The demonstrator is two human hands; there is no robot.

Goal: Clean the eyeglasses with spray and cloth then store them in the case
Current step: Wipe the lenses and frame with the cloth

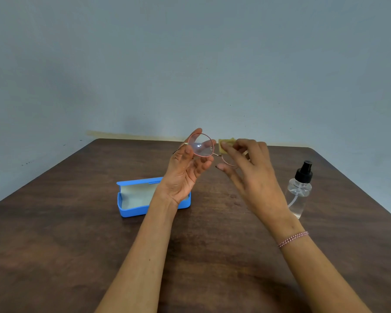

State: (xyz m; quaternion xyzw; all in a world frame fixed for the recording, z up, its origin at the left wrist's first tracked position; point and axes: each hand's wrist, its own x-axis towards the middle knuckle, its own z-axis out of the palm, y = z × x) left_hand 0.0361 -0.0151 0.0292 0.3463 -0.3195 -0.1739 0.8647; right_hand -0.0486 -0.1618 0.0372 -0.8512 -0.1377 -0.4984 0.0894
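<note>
The fingers of your left hand [185,170] grip the pink round wire-rimmed eyeglasses [200,145], raised near the bench's far edge. Those of your right hand [251,175] pinch a small yellow cloth [230,141] onto the other lens, largely hiding it.

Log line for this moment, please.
step: lens wiping | left hand: holds eyeglasses | right hand: pinches yellow cloth at lens | blue case: open on table | spray bottle: upright, untouched

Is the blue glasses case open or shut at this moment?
Open. The blue case lies on the table with its lid raised behind it and the pale lining showing inside.
</note>
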